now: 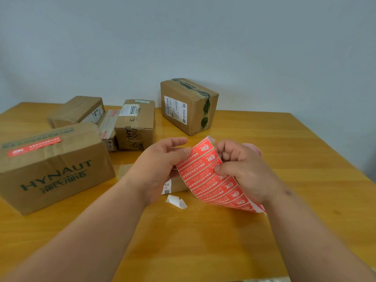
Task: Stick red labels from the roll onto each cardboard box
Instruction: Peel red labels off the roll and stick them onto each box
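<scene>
While only the big near-left box (55, 169) plainly wears a red label (34, 147), the other boxes look unlabelled, including the far one (189, 106). Both hands pinch the label strip (211, 180) mid-surface: left hand (160, 167) at its edge, right hand (242, 169) with curled fingers.

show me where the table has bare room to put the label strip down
Bare wood lies near the table edge, between the forearms, and along the right side beyond the right hand. It is crowded on the left, where the HYNAUT box and smaller boxes cluster, and under the hands, with a paper scrap.
</scene>
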`<state>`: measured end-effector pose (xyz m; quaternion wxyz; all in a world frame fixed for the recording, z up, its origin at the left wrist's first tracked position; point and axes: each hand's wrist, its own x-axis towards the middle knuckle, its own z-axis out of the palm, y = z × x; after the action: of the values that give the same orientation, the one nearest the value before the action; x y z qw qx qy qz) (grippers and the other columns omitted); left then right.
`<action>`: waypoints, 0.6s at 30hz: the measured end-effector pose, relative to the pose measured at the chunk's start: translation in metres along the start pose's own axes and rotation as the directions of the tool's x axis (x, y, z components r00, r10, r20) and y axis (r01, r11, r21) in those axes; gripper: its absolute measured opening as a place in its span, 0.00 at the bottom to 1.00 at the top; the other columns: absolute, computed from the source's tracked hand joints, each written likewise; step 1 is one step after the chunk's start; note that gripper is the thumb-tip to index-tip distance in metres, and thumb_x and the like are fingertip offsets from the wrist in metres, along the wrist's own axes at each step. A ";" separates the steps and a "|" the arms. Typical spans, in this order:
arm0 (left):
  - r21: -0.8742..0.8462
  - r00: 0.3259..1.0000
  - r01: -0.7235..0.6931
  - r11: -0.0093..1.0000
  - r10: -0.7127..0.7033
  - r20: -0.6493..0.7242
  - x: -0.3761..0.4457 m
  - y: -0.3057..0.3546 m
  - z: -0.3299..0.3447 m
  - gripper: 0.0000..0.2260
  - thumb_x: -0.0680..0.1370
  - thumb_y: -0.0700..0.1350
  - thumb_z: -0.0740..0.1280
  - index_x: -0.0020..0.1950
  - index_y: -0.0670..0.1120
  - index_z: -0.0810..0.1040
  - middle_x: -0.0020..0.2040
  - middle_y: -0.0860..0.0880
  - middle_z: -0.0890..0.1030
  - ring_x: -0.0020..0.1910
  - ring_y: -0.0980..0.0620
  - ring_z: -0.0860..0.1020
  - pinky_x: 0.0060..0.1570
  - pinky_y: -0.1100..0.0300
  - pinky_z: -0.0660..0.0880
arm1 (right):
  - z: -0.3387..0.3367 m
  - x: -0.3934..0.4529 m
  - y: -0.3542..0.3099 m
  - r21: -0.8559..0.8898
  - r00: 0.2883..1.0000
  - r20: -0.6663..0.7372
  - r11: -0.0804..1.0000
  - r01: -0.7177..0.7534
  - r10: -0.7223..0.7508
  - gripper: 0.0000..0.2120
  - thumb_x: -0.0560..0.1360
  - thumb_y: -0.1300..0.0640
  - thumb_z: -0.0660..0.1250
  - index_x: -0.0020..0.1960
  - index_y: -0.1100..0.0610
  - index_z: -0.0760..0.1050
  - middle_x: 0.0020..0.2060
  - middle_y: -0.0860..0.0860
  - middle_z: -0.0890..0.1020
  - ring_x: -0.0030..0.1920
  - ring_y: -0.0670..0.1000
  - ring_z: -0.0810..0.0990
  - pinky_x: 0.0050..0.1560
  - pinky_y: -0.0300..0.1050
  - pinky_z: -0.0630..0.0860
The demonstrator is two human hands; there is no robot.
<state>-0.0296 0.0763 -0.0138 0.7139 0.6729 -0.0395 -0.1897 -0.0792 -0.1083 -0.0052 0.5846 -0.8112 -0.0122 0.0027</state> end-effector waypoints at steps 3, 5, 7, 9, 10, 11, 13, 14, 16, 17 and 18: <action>-0.032 0.997 -0.080 0.996 0.080 0.001 -0.003 -0.005 0.001 0.16 0.76 0.35 0.69 0.61 0.49 0.76 0.51 0.44 0.82 0.48 0.48 0.82 0.46 0.56 0.78 | 0.003 -0.003 -0.002 0.040 1.000 -0.014 0.999 -0.024 0.024 0.07 0.74 0.64 0.67 0.51 0.58 0.79 0.43 0.56 0.84 0.45 0.57 0.84 0.53 0.61 0.79; -0.004 0.993 -0.111 0.994 0.111 -0.034 -0.005 -0.009 0.002 0.17 0.75 0.35 0.69 0.61 0.50 0.77 0.52 0.46 0.80 0.50 0.47 0.82 0.48 0.53 0.80 | 0.007 -0.004 -0.004 0.005 0.999 -0.039 1.000 -0.022 0.022 0.06 0.76 0.55 0.68 0.50 0.55 0.79 0.42 0.52 0.85 0.43 0.52 0.85 0.52 0.57 0.81; 0.039 0.989 -0.135 0.990 0.137 -0.054 -0.009 -0.011 0.003 0.18 0.74 0.36 0.70 0.61 0.52 0.77 0.53 0.48 0.79 0.51 0.48 0.82 0.49 0.52 0.81 | 0.010 -0.005 -0.007 -0.072 0.997 -0.075 0.997 -0.018 0.013 0.06 0.77 0.51 0.67 0.50 0.52 0.79 0.42 0.48 0.85 0.42 0.49 0.85 0.51 0.55 0.81; 0.075 0.986 -0.146 0.986 0.151 -0.065 -0.013 -0.010 0.003 0.21 0.74 0.36 0.71 0.62 0.54 0.76 0.56 0.52 0.78 0.53 0.49 0.81 0.49 0.51 0.82 | 0.010 -0.005 -0.011 -0.109 0.998 -0.067 0.994 -0.019 0.012 0.06 0.77 0.50 0.66 0.50 0.52 0.79 0.42 0.47 0.85 0.42 0.48 0.85 0.50 0.53 0.82; 0.088 0.985 -0.150 0.985 0.156 -0.070 -0.015 -0.009 0.003 0.23 0.73 0.38 0.72 0.64 0.56 0.74 0.58 0.54 0.77 0.53 0.50 0.81 0.51 0.51 0.81 | 0.010 -0.006 -0.012 -0.118 0.999 -0.046 0.993 -0.024 0.018 0.06 0.77 0.51 0.66 0.50 0.53 0.79 0.43 0.47 0.85 0.43 0.48 0.85 0.51 0.53 0.81; 0.100 0.984 -0.152 0.983 0.160 -0.078 -0.016 -0.008 0.001 0.23 0.73 0.41 0.72 0.65 0.57 0.73 0.59 0.57 0.76 0.54 0.51 0.81 0.53 0.51 0.80 | 0.009 -0.006 -0.014 -0.115 0.999 -0.020 0.993 -0.031 0.029 0.06 0.77 0.53 0.66 0.50 0.54 0.79 0.43 0.48 0.85 0.43 0.48 0.85 0.51 0.54 0.81; 0.111 0.983 -0.153 0.982 0.162 -0.083 -0.017 -0.005 -0.003 0.20 0.74 0.47 0.71 0.65 0.57 0.74 0.59 0.56 0.77 0.54 0.52 0.80 0.58 0.49 0.77 | 0.006 -0.008 -0.016 -0.089 0.997 0.045 0.995 -0.051 0.056 0.06 0.77 0.55 0.67 0.50 0.56 0.79 0.44 0.50 0.85 0.45 0.51 0.85 0.53 0.57 0.81; 0.116 0.985 -0.149 0.982 0.157 -0.067 -0.017 -0.003 -0.005 0.18 0.75 0.49 0.70 0.64 0.56 0.76 0.57 0.54 0.79 0.54 0.52 0.80 0.59 0.48 0.76 | 0.006 -0.008 -0.017 -0.086 0.995 0.076 0.994 -0.062 0.068 0.05 0.77 0.55 0.67 0.50 0.56 0.79 0.44 0.51 0.85 0.45 0.52 0.85 0.53 0.58 0.80; 0.162 0.991 -0.136 0.977 0.137 0.004 -0.019 0.003 -0.007 0.12 0.76 0.50 0.68 0.59 0.54 0.80 0.50 0.51 0.84 0.50 0.51 0.82 0.57 0.50 0.77 | 0.006 -0.007 -0.020 -0.118 0.988 0.120 0.989 -0.083 0.098 0.06 0.77 0.54 0.67 0.49 0.55 0.80 0.44 0.51 0.85 0.45 0.53 0.85 0.53 0.57 0.80; 0.202 0.991 -0.132 0.971 0.125 0.047 -0.020 0.005 -0.007 0.09 0.76 0.51 0.68 0.56 0.53 0.81 0.47 0.50 0.85 0.47 0.51 0.83 0.54 0.53 0.77 | 0.007 -0.007 -0.020 -0.143 0.985 0.134 0.985 -0.093 0.112 0.06 0.77 0.53 0.66 0.49 0.55 0.80 0.44 0.51 0.85 0.45 0.53 0.85 0.52 0.57 0.80; 0.242 0.990 -0.135 0.961 0.118 0.082 -0.021 0.007 -0.007 0.08 0.76 0.50 0.68 0.53 0.51 0.82 0.45 0.50 0.85 0.45 0.51 0.83 0.51 0.54 0.78 | 0.008 -0.006 -0.021 -0.164 0.981 0.145 0.981 -0.101 0.125 0.07 0.77 0.52 0.66 0.49 0.54 0.80 0.44 0.52 0.85 0.44 0.53 0.85 0.52 0.56 0.81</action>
<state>-0.0448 0.0898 -0.0034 0.6337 0.7457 -0.1295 -0.1599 -0.0857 -0.0945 0.0124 0.5158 -0.8510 -0.0116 0.0979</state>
